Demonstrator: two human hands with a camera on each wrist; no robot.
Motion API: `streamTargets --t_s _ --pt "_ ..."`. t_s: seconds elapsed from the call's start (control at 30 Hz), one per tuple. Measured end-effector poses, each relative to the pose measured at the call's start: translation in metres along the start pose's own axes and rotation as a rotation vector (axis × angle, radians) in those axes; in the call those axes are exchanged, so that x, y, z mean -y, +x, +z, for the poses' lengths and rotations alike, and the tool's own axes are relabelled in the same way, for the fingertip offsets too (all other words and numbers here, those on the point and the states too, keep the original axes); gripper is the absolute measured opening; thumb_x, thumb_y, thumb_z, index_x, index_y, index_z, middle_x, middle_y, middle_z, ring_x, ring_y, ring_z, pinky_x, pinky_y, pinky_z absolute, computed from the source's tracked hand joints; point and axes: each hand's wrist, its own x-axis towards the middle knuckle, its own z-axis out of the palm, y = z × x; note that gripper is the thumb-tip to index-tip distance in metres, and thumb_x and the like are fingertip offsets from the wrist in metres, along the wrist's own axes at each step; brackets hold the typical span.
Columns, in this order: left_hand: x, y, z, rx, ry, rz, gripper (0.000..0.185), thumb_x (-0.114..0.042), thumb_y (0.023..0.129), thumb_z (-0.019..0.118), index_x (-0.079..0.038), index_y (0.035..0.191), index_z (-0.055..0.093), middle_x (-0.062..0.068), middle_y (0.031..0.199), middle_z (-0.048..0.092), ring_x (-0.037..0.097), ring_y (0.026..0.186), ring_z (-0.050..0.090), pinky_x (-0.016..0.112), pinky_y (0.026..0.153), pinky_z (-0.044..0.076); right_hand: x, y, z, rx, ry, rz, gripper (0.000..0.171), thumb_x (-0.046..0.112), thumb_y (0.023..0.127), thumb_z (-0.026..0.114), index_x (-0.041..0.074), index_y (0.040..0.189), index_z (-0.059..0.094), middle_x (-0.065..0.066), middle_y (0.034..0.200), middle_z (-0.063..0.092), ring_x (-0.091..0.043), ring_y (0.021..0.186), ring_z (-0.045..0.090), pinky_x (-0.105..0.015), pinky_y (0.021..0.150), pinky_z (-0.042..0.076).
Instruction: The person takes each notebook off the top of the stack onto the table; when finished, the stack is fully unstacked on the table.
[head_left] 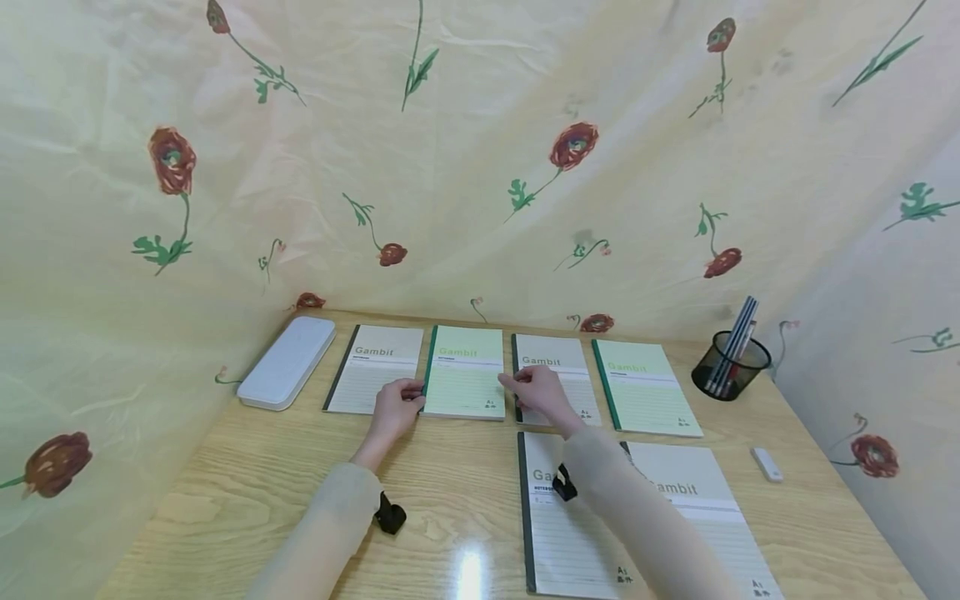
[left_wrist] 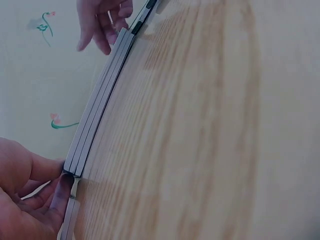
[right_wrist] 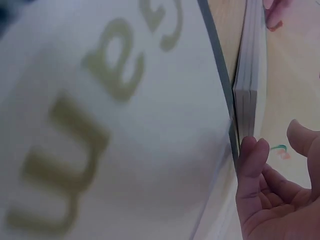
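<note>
In the head view a stack of notebooks with a pale green cover and dark green spine [head_left: 467, 367] lies in the back row. My left hand [head_left: 397, 410] is at its left edge, fingertips touching the spine. In the left wrist view, thumb and fingers of the left hand [left_wrist: 30, 187] meet the corner of the layered stack [left_wrist: 97, 107]. My right hand [head_left: 542, 392] reaches over a grey notebook [head_left: 566, 358], fingertips at the green stack's right edge. The right wrist view has the right hand [right_wrist: 280, 192] with fingertips by the stack's end [right_wrist: 246, 107], thumb held apart.
Another grey notebook [head_left: 375, 367] lies left, another green one [head_left: 645, 387] right. Two larger grey notebooks [head_left: 558, 550], [head_left: 712, 500] lie in front, under the right forearm. A white case [head_left: 288, 362], mesh pen holder [head_left: 731, 367] and small white eraser-like block [head_left: 767, 464] sit around.
</note>
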Motion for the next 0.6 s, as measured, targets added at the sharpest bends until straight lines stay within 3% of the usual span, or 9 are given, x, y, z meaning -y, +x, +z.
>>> streamTargets --t_s 0.17,0.43,0.6 --pt "0.001 0.0 0.0 -0.003 -0.003 -0.001 0.026 0.003 0.092 0.065 0.004 0.118 0.068 0.015 0.107 0.069 0.027 0.101 0.064 0.04 0.087 0.054 0.003 0.009 0.014 -0.043 -0.043 -0.01 0.042 0.035 0.093 0.071 -0.004 0.109 0.068 -0.012 0.091 0.068 -0.018 0.066 0.066 -0.031 0.063 0.057" --pt "-0.002 -0.001 0.0 -0.01 -0.019 -0.011 0.026 0.003 0.092 0.065 0.003 0.118 0.068 0.014 0.107 0.069 0.027 0.101 0.064 0.04 0.087 0.053 0.007 0.019 0.025 -0.064 -0.108 -0.018 0.034 0.035 0.091 0.073 0.004 0.078 0.068 -0.005 0.067 0.063 -0.017 0.054 0.058 -0.026 0.049 0.045" --pt "-0.001 -0.002 -0.001 -0.013 -0.013 -0.002 0.026 0.003 0.092 0.065 0.003 0.118 0.068 0.014 0.106 0.069 0.027 0.1 0.064 0.04 0.087 0.053 0.01 0.02 0.026 -0.076 -0.162 -0.012 0.03 0.031 0.088 0.077 0.004 0.081 0.067 -0.006 0.072 0.062 -0.017 0.057 0.058 -0.026 0.05 0.045"
